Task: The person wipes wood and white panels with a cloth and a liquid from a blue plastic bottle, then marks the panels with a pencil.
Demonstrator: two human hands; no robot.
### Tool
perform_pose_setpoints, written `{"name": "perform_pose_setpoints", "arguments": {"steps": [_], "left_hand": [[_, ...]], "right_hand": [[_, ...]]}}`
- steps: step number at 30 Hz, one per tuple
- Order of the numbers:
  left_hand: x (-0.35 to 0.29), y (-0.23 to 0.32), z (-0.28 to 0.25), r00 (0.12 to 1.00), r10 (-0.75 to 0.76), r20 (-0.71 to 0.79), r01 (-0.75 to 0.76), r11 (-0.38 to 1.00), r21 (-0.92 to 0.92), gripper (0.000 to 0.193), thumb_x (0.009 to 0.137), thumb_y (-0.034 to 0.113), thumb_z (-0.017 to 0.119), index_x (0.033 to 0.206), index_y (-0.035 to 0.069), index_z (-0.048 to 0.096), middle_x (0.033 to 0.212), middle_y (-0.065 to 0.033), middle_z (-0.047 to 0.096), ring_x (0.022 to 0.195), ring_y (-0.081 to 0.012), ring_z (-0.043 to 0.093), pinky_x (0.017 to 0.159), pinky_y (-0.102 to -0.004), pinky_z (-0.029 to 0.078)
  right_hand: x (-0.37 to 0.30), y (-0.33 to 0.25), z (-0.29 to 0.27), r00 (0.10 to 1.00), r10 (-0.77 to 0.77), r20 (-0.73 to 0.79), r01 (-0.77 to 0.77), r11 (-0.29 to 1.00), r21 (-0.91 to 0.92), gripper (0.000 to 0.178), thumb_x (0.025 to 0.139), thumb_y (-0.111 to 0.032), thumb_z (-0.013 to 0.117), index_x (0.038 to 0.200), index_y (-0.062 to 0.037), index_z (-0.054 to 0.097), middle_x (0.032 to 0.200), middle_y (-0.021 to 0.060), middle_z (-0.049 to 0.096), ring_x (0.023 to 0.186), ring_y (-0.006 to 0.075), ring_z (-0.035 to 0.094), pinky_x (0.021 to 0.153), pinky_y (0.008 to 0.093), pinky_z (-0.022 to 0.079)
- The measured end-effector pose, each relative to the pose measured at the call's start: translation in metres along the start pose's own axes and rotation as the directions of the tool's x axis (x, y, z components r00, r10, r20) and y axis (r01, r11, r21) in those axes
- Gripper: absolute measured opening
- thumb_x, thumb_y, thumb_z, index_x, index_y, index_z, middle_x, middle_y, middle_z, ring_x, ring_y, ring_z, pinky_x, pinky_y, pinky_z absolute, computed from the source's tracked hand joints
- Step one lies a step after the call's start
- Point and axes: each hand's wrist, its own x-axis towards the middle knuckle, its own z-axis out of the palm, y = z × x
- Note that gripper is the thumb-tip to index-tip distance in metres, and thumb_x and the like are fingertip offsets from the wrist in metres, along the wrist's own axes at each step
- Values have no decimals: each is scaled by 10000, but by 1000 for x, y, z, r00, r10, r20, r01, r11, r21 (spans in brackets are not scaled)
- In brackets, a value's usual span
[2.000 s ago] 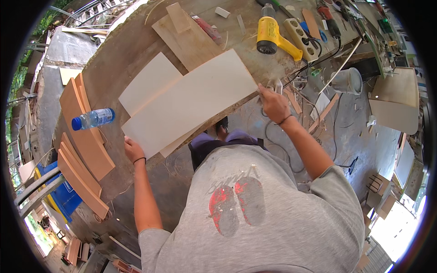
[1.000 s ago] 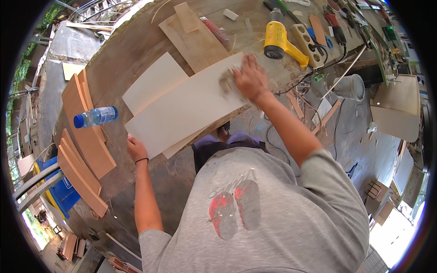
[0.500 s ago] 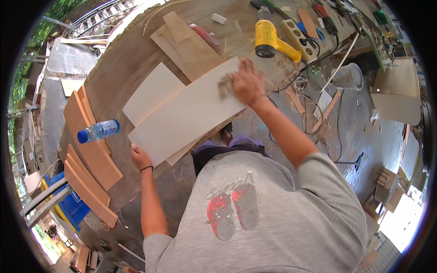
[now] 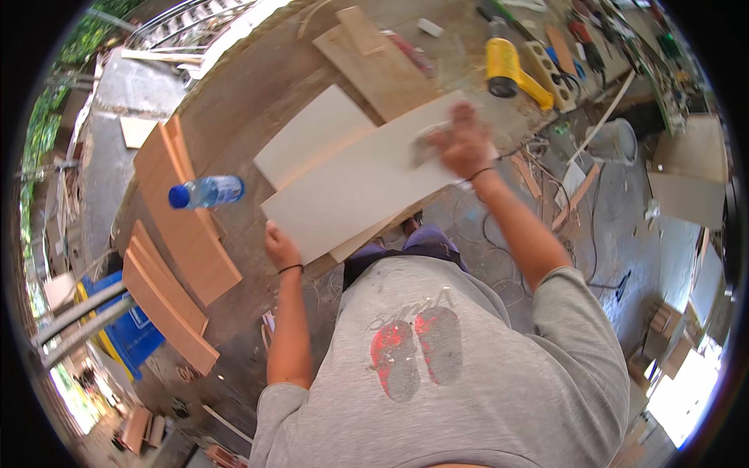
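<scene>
A long white board (image 4: 359, 183) lies aslant on the worktable in front of me. My left hand (image 4: 282, 248) grips its near left corner, thumb on the edge; the fingers beneath are hidden. My right hand (image 4: 466, 147) lies over the board's right end, smeared by motion. Pressed under its fingers is a greyish rag-like piece (image 4: 425, 148), too blurred to name surely. A second white board (image 4: 312, 132) sits beyond and partly under the first. The edge of another pale board (image 4: 359, 240) peeks out on the near side.
Left of the boards are a water bottle (image 4: 207, 192) and curved brown wood strips (image 4: 187, 222). Behind lies a plywood piece (image 4: 374, 74). A yellow heat gun (image 4: 503, 69) and a power strip (image 4: 550, 74) stand far right. Cables and offcuts litter the floor at right.
The whole view has shifted, so the table things sit farther right in the picture. My right hand and the greyish piece have slid slightly left along the board. My left hand keeps its corner.
</scene>
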Motion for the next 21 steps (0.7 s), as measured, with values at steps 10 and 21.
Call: {"name": "perform_pose_setpoints", "arguments": {"steps": [10,21], "left_hand": [[14,-19,1,917,-180,357,352,786,-508,489,1015,380,359,1107,-36,600,1049,-185,649,981,-320,611,859,-388,474],[5,4,-30,596,4,803,801,72,-594,859,887,724,326,1223,-44,511,1135,-147,626,1060,-253,602,949,-378,465]], "right_hand": [[-11,-281,28,802,-400,444,378,915,142,680,966,-465,326,1453,7,287,1546,156,226,1449,286,153,1119,606,82],[23,-171,10,965,-77,250,98,992,-76,640,966,-427,359,1455,-18,295,1550,144,217,1452,291,136,1120,609,80]]}}
